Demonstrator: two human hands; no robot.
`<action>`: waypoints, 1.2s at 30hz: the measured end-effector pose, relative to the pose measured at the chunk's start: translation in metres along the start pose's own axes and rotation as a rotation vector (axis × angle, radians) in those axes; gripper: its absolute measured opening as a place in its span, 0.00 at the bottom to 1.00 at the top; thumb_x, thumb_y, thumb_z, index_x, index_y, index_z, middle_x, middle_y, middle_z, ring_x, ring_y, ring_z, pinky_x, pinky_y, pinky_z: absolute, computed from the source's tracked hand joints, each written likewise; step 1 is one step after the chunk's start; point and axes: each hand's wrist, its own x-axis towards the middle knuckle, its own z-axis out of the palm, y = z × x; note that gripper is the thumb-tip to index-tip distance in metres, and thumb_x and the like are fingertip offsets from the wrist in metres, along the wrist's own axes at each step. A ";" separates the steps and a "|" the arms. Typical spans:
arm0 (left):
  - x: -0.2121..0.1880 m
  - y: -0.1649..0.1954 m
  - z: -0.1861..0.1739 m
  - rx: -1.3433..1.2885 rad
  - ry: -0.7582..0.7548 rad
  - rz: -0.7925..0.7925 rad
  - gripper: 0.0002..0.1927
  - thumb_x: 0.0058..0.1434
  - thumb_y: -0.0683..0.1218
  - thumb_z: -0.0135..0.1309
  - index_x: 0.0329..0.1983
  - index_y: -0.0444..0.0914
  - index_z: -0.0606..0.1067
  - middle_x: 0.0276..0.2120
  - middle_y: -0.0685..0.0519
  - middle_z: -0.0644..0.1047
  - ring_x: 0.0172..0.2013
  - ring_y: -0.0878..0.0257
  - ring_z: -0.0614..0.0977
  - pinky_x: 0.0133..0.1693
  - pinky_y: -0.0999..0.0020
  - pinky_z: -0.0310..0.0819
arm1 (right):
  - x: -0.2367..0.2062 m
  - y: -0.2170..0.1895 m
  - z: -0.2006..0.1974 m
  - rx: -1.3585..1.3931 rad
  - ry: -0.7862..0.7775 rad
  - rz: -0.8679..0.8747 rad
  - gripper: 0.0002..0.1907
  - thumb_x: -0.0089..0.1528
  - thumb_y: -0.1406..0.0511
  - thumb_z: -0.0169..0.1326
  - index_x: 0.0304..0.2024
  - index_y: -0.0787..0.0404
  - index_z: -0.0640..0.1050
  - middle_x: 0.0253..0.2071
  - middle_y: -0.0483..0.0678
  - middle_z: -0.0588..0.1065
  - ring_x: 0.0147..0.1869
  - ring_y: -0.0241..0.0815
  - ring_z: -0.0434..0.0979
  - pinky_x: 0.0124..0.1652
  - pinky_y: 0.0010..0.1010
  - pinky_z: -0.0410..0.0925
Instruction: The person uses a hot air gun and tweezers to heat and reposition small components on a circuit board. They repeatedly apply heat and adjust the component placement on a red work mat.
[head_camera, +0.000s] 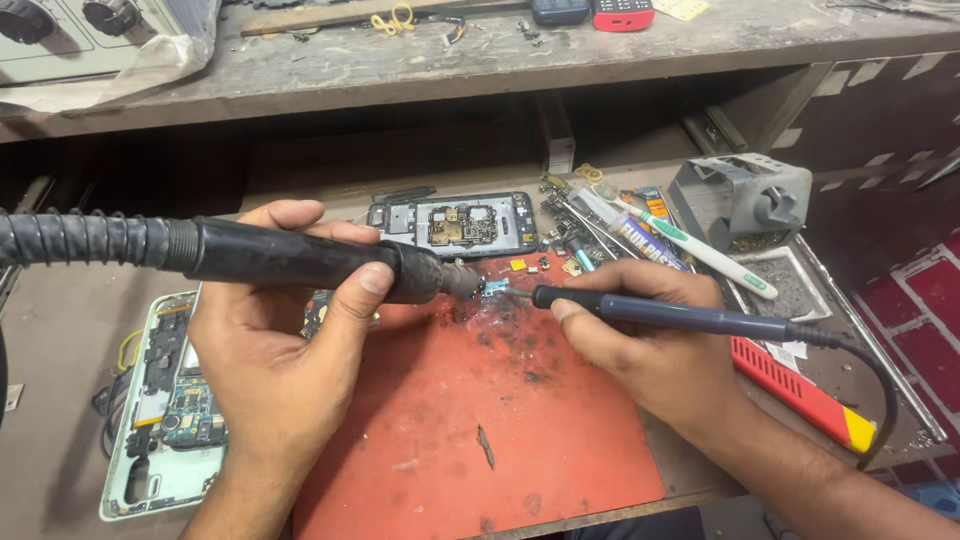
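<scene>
Workbench (60, 330) noted: grey, worn, with an upper shelf (600, 45) along the far edge carrying a knobbed unit under plastic at its left corner and two small handsets further right.

Red work mat (470, 400) laid at the near edge, centre; scorched and stained at its far end, evidently serving as heat protection beneath the working point.

Opened white phone (165, 400) lying flat off the mat's left edge, internals upward, partly covered by the left wrist. Second stripped phone frame (455, 222) just beyond the mat's far edge, board exposed.

Grey tool stand (745, 200) toward the far right corner, with a metal tray (785, 285) just nearer; loose tools and a toothbrush (700, 248) piled between stand and frame, kept within reach.

Left hand (280, 350) closed around the black hot-air handpiece (300, 258), thumb over the barrel, nozzle angled down-right at the mat's far end; coiled hose running off left.

Right hand (640, 340) wrapped round the slim dark soldering iron (690, 318), gripped pen-fashion near the front for fine control, cable trailing right.

Small blue component (495, 287) resting on the mat's far edge, between nozzle and iron tip, both aimed at it; contact cannot be confirmed.
</scene>
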 end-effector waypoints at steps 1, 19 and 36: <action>-0.001 -0.001 0.000 -0.003 0.000 0.000 0.22 0.69 0.30 0.60 0.61 0.30 0.65 0.49 0.42 0.80 0.52 0.59 0.82 0.60 0.64 0.81 | 0.000 0.000 -0.001 0.006 0.002 0.007 0.05 0.56 0.69 0.63 0.34 0.65 0.84 0.22 0.40 0.78 0.24 0.24 0.72 0.23 0.18 0.65; 0.004 0.007 0.000 -0.052 0.065 -0.089 0.23 0.64 0.31 0.58 0.60 0.31 0.65 0.49 0.43 0.79 0.51 0.60 0.83 0.50 0.67 0.85 | -0.002 -0.003 -0.002 0.080 -0.010 0.051 0.07 0.57 0.69 0.63 0.38 0.65 0.84 0.23 0.40 0.78 0.25 0.23 0.72 0.24 0.18 0.66; 0.002 0.006 -0.001 -0.050 0.059 -0.049 0.23 0.67 0.31 0.58 0.63 0.29 0.64 0.50 0.42 0.79 0.51 0.59 0.84 0.45 0.66 0.85 | 0.012 -0.009 -0.001 0.235 -0.126 0.108 0.10 0.58 0.71 0.60 0.42 0.67 0.83 0.35 0.47 0.84 0.36 0.29 0.83 0.37 0.20 0.76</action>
